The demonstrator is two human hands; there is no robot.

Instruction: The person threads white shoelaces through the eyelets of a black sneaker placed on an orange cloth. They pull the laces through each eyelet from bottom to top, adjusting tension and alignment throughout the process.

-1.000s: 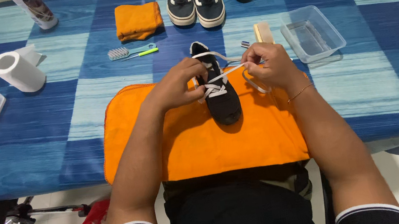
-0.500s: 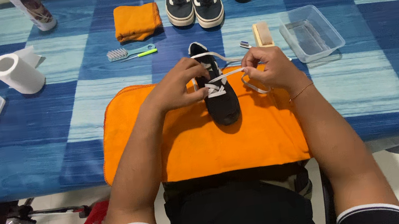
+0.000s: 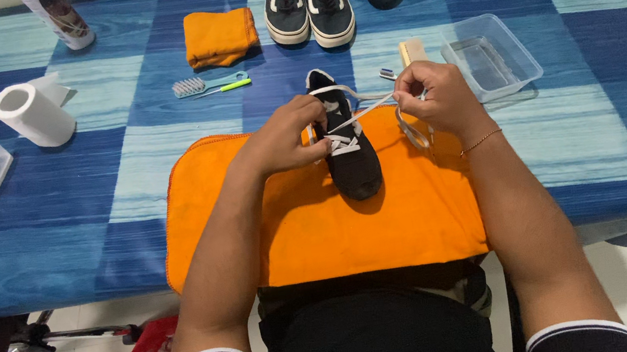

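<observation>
Both hands' fingers (image 3: pixel 407 83) pinch the white lace (image 3: pixel 360 112) over the black shoe (image 3: pixel 351 164).

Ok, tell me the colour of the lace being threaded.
White lace, on a black shoe; head view.

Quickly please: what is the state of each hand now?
Left hand: closed on the black shoe, at its laces.
Right hand: closed, pinching the white lace pulled taut.

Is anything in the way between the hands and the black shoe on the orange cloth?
Nothing visible. The left hand rests on the black shoe, and the right hand pulls its white lace taut.
</observation>
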